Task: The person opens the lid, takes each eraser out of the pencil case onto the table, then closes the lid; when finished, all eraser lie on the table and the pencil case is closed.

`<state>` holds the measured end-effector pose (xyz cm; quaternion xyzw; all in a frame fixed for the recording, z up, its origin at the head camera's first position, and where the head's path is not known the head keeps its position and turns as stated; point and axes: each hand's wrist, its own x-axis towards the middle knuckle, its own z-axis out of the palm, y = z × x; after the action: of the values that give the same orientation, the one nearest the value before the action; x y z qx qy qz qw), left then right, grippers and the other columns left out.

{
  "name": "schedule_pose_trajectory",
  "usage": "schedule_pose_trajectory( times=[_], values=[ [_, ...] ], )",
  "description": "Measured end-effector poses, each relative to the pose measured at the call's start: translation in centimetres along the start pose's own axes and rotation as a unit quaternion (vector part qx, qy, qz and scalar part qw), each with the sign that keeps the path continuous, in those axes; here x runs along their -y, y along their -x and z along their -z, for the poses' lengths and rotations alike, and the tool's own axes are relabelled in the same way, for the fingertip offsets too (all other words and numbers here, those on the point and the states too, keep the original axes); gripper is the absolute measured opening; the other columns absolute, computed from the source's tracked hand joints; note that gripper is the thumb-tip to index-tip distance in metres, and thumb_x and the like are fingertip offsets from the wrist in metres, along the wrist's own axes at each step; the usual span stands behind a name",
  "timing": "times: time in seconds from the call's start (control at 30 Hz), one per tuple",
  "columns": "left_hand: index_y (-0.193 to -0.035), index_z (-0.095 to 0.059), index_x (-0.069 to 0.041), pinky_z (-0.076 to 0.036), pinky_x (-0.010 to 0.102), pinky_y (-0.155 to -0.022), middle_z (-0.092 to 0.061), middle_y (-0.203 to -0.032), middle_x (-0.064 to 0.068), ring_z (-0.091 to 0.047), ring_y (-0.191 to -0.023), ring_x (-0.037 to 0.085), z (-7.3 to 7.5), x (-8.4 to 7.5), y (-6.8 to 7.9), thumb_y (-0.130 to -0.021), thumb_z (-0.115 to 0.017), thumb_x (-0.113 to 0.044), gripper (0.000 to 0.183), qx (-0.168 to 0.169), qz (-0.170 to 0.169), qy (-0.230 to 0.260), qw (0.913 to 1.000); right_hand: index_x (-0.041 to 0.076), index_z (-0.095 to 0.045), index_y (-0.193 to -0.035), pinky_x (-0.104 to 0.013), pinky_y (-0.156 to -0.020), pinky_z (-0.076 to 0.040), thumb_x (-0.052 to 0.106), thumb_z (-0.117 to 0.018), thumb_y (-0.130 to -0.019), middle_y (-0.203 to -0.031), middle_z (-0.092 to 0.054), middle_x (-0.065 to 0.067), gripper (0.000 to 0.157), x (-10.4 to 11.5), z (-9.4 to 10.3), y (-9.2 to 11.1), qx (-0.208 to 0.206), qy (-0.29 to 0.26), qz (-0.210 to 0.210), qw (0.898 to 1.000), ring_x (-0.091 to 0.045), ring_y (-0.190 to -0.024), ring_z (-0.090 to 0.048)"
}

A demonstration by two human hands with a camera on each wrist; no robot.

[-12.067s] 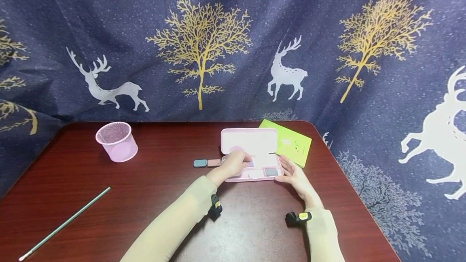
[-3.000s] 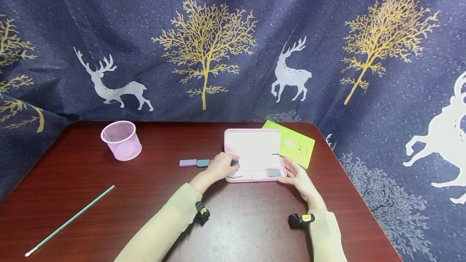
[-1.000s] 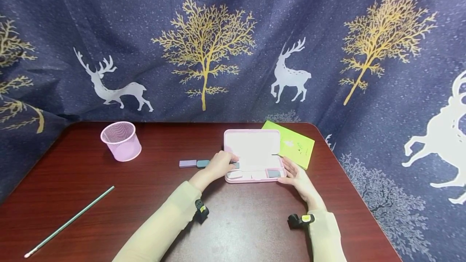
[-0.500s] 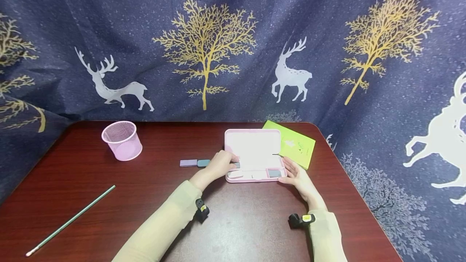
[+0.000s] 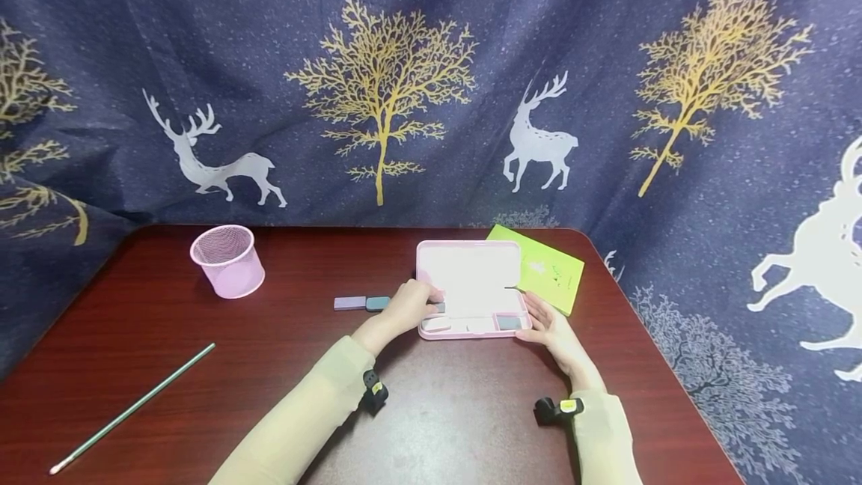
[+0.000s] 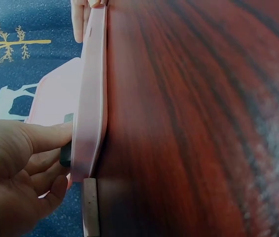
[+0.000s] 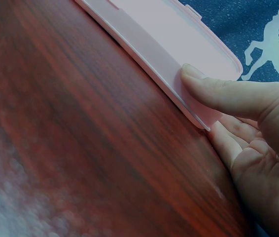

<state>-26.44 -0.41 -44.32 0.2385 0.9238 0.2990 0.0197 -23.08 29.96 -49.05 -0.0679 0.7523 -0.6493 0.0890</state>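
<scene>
A pink pencil case (image 5: 468, 260) stands with its lid up on the table. My left hand (image 5: 405, 305) reaches over its left end. Thumb and fingers pinch a dark grey block, probably an eraser (image 6: 66, 153), at the case's end wall; its far part shows in the back compartment. My right hand (image 5: 552, 331) holds the right end, its thumb on the front wall in the right wrist view and the other fingers round the side. In the front compartments lie a white block (image 5: 436, 325) and a grey block (image 5: 508, 322).
Left of the case, a purple block (image 5: 349, 304) and a teal block (image 5: 377, 304) lie in a row; a pinkish block (image 6: 90, 207) touches the case's end. A pink mesh cup (image 5: 229, 268), a green pencil-like stick (image 5: 135, 406) and a lime-green booklet (image 5: 555, 275) are also on the table.
Since the oldest frame, a purple block has joined the row's left end, and my left hand has moved to the case's left end with the dark grey eraser. Over the last second, hardly anything moves.
</scene>
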Motion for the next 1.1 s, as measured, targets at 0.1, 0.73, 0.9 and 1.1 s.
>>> schedule_pose_trajectory(
  times=[0.1, 0.73, 0.9, 1.1],
  values=[
    [-0.109, -0.074, -0.003, -0.054, 0.039, -0.094, -0.072, -0.113, 0.01, -0.067, -0.11, 0.025, 0.0, 0.1, 0.1, -0.087, -0.069, -0.003, 0.022, -0.004, -0.001, 0.001, 1.0, -0.005, -0.016, -0.153, -0.006, -0.1, -0.035, -0.007, -0.067, -0.083, -0.16, -0.019, -0.025, 0.087, 0.0, -0.1, 0.0, 0.0, -0.001, -0.001, 1.0, -0.038, -0.148, -0.019],
    [-0.106, -0.075, -0.003, -0.056, 0.037, -0.086, -0.076, -0.101, 0.01, -0.072, -0.097, 0.024, 1.2, 0.6, 1.2, -0.082, -0.075, -0.007, 0.024, -0.115, -0.028, 0.037, 0.9923, -0.006, -0.016, -0.153, -0.006, -0.101, -0.034, -0.008, -0.067, -0.082, -0.159, -0.02, -0.026, 0.087, 0.0, -0.1, 0.0, -0.005, -0.001, -0.001, 1.0, -0.036, -0.148, -0.02],
    [-0.104, -0.076, -0.003, -0.056, 0.037, -0.083, -0.076, -0.098, 0.009, -0.072, -0.094, 0.023, 1.8, 1.2, 1.9, -0.081, -0.076, -0.006, 0.023, -0.109, -0.013, 0.055, 0.9924, -0.006, -0.016, -0.153, -0.006, -0.1, -0.035, -0.008, -0.067, -0.082, -0.159, -0.019, -0.025, 0.087, 0.1, -0.2, 0.1, -0.004, -0.003, -0.004, 1.0, -0.036, -0.148, -0.021],
    [-0.103, -0.076, -0.003, -0.055, 0.04, -0.088, -0.076, -0.097, 0.009, -0.071, -0.098, 0.026, 3.3, 2.5, 2.6, -0.081, -0.075, -0.008, 0.022, -0.089, -0.007, 0.05, 0.9947, -0.006, -0.016, -0.153, -0.006, -0.1, -0.034, -0.009, -0.067, -0.082, -0.16, -0.019, -0.025, 0.087, 0.0, -0.1, 0.0, -0.005, -0.006, -0.004, 1.0, -0.036, -0.148, -0.02]
  ],
)
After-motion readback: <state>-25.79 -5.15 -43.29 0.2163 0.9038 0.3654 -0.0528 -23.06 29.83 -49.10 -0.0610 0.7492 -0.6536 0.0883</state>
